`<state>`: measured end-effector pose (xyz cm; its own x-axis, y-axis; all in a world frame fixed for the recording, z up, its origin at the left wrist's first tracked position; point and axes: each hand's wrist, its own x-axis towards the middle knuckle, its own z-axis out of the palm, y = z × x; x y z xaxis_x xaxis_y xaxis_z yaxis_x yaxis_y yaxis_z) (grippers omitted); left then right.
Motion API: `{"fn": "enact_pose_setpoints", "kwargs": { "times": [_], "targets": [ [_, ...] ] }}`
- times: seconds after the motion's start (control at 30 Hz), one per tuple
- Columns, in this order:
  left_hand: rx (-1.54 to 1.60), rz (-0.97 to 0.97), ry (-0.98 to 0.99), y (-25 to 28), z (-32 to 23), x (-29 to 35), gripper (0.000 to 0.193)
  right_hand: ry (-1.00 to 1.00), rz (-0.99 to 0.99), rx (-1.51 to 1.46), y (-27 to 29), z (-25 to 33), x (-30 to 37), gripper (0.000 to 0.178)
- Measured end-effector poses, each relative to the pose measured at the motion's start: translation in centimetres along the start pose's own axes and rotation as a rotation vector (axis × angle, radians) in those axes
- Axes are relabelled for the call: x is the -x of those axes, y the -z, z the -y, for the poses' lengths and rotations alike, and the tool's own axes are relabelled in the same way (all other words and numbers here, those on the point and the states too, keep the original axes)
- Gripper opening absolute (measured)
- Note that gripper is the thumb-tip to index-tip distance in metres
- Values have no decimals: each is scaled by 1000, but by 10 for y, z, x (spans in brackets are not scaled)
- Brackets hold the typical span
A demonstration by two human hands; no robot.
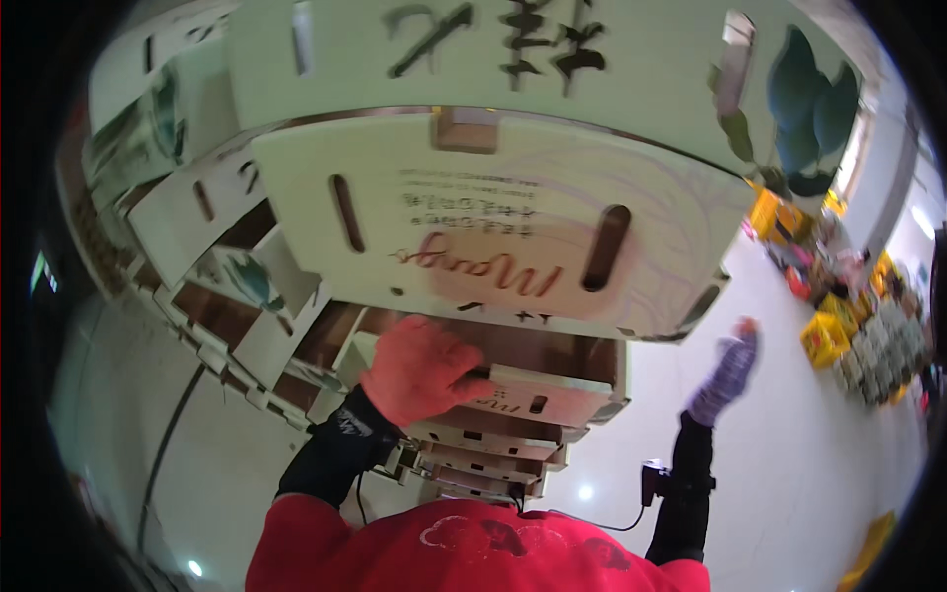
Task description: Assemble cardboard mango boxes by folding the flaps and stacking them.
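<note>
Below the tilted upper panel, my left hand (419, 367) rests at an open cardboard carton (557, 395), its fingers curled over the top edge of the front wall. Just above it looms a pale green carton (493, 222) with an upside-down print and two long hand slots. Out to the right, away from the cartons, my right hand (732, 367) hangs over the floor in a purple patterned glove or cuff; its reddish fingertips are blurred, and I cannot make out their pose. No object shows in it.
More open cartons (483, 449) are stacked below my left hand, and further ones (242, 286) stand in rows on the left. A larger pale green carton (582, 59) tops the stack. Yellow crates (824, 337) and mixed goods lie at the far right on a white floor (789, 464).
</note>
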<state>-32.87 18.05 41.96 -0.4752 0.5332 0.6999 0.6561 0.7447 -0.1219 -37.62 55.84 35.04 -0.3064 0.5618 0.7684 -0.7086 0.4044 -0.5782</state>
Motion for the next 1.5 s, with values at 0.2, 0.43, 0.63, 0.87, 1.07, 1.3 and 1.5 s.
{"fn": "enact_pose_setpoints", "kwargs": {
  "times": [0.2,0.43,0.63,0.87,1.07,1.3,1.5],
  "targets": [
    [-2,120,0,-10,5,4,27,687,589,551,-60,90,-61,41],
    [24,235,95,-16,10,9,35,417,605,485,-96,96,-40,30],
    [67,229,66,-13,5,14,36,360,541,418,-95,109,-27,26],
    [182,-204,-64,15,15,24,23,318,659,292,-87,107,-40,25],
    [-428,-786,235,83,102,43,21,480,682,399,-93,119,-38,28],
    [-664,-342,330,66,155,21,17,453,662,379,-96,103,-40,23],
    [-264,-102,319,81,174,2,19,504,592,303,-96,105,-39,20]
  ]
}}
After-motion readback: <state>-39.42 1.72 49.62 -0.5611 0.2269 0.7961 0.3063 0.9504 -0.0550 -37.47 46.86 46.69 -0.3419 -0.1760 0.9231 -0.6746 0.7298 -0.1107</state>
